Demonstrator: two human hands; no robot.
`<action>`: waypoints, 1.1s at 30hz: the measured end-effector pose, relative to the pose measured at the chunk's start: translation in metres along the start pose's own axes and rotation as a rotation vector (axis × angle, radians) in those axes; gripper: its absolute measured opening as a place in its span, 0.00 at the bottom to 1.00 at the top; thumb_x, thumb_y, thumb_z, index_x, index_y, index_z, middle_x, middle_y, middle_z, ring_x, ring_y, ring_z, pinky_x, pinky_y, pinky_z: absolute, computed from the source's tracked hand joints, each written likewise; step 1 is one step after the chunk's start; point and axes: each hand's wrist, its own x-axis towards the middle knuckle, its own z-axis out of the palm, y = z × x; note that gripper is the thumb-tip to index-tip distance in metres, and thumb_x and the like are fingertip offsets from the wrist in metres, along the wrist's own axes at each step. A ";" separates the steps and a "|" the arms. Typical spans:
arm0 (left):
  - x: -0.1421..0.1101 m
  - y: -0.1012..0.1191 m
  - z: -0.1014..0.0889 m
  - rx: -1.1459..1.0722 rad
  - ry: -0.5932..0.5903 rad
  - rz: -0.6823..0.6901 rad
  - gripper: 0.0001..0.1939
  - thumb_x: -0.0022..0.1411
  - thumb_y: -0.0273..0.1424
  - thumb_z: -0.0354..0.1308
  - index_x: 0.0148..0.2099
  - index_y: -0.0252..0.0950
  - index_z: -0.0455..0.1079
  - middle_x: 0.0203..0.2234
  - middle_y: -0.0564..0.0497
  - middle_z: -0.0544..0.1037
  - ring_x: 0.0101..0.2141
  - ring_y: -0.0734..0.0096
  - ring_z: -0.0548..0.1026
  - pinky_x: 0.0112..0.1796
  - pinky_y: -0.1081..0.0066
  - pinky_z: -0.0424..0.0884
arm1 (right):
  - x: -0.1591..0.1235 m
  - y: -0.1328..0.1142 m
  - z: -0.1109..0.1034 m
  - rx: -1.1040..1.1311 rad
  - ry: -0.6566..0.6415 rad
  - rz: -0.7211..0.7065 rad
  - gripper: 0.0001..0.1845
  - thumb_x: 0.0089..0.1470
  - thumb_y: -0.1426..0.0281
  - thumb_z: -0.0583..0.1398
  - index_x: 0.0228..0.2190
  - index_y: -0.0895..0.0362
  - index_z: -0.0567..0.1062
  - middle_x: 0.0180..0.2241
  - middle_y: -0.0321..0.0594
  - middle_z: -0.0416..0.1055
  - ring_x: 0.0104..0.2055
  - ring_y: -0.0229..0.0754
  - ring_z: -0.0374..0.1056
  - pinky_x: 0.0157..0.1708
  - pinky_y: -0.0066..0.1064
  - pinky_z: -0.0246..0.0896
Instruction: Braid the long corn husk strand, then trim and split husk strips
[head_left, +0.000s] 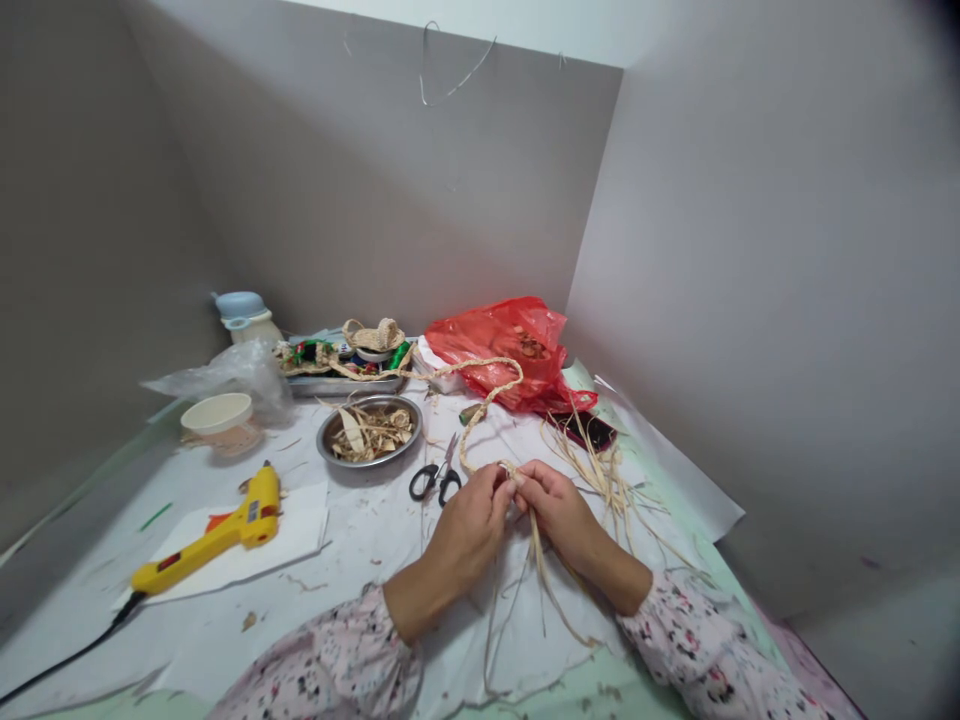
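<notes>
My left hand (pixel 469 525) and my right hand (pixel 556 510) meet over the white-covered table (pixel 360 560), both pinched on the near end of a braided straw cord (pixel 480 405). The braid loops away from my fingers toward the back, reaching the metal tray (pixel 337 385). Loose straw strands (pixel 536 580) hang from between my fingers down toward the table's near edge. More loose straw (pixel 607 475) lies just right of my right hand.
Black-handled scissors (pixel 435 478) lie just left of my hands. A metal bowl of straw scraps (pixel 369 432), a yellow glue gun (pixel 217 535) on white paper, a cream cup (pixel 219 415), a red plastic bag (pixel 510 345), a dark phone (pixel 589 430) and a lidded bottle (pixel 247 315) are here too.
</notes>
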 end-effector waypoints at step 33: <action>0.004 -0.003 0.003 -0.849 -0.003 -0.556 0.14 0.52 0.40 0.57 0.24 0.36 0.61 0.12 0.63 0.52 0.13 0.84 0.45 0.17 0.75 0.39 | -0.023 -0.031 0.009 -1.025 0.006 -0.315 0.11 0.58 0.73 0.55 0.35 0.58 0.77 0.31 0.41 0.75 0.32 0.41 0.70 0.34 0.29 0.61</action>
